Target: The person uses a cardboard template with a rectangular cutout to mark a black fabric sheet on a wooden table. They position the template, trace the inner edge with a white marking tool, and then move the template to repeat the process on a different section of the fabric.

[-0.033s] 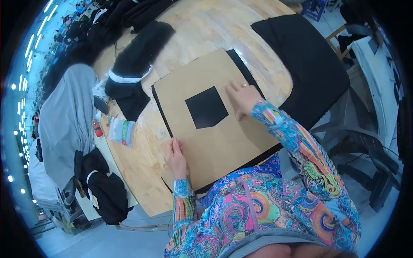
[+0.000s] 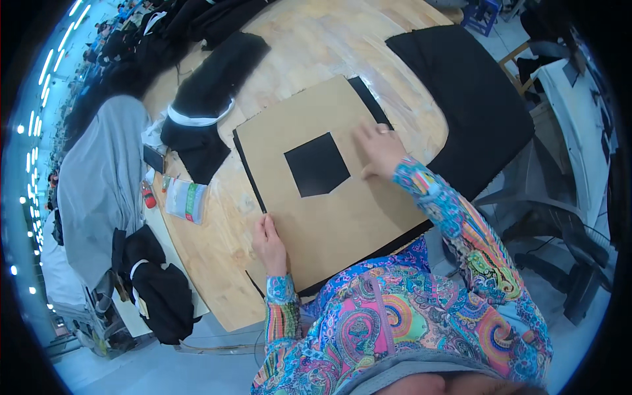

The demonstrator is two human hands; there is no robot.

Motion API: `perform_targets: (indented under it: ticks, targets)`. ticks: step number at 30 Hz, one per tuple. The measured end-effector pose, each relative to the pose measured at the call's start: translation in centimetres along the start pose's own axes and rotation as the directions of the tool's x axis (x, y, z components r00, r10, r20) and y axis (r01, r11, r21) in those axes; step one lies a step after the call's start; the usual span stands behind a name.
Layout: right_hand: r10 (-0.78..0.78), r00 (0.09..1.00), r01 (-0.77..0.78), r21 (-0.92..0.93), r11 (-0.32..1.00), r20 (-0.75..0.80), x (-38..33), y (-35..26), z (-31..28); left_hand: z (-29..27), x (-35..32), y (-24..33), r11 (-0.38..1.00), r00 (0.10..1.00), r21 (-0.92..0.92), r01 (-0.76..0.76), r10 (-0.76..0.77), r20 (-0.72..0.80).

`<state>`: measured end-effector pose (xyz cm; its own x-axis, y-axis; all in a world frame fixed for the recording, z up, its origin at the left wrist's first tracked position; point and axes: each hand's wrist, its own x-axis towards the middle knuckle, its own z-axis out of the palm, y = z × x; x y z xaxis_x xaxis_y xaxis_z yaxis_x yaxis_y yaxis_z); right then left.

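A tan cardboard template (image 2: 316, 230) with a pocket-shaped cut-out lies on a black fabric piece (image 2: 373, 99), whose edges stick out around it. Black cloth shows through the cut-out (image 2: 317, 164). Over the template's right part, my right hand (image 2: 382, 150) is open, palm down and fingers apart, with a ring on one finger. At the left edge, my left hand (image 2: 268, 245) has its fingers closed together on the template's border; the fingertips' undersides are hidden.
Black fabric (image 2: 467, 105) covers the right side of the wooden table (image 2: 316, 46). A black bundle tied with white cloth (image 2: 197, 118) lies to the left, near a clear packet (image 2: 185, 199) and a small red object (image 2: 149, 199). A grey cloth heap (image 2: 105, 184) stands farther left.
My right hand has slid slightly to the right over the cardboard template. My left hand stays at the left edge.
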<state>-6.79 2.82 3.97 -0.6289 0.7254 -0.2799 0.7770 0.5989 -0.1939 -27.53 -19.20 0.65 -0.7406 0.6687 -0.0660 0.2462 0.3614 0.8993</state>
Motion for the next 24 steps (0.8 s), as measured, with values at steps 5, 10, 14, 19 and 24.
perform_targets:
  ticks: [5,10,14,19,24]
  targets:
    - [0.109,0.986,-0.022,0.556,0.831,-0.125,-2.7,2.8,2.4,-0.1,-0.2,-3.0,0.990,0.986,0.058,-0.131,0.137,-0.100]
    - [0.199,0.977,-0.076,0.741,0.667,-0.080,-4.9,2.1,1.8,-0.9,-0.7,0.6,0.995,0.998,-0.081,0.055,-0.058,-0.029]
    - [0.337,0.930,-0.052,0.859,0.509,-0.143,-4.4,3.1,4.6,-0.5,-0.6,1.2,0.998,0.999,-0.053,-0.042,0.041,-0.030]
    - [0.379,0.903,0.052,0.927,0.372,-0.203,-6.2,0.1,1.9,-0.2,0.2,-2.0,0.990,0.994,-0.132,-0.053,0.041,-0.097]
    - [0.055,0.724,0.506,0.583,0.636,-0.688,-10.5,-2.6,-1.9,-1.6,1.5,-1.4,0.880,0.983,-0.475,-0.007,-0.082,-0.166]
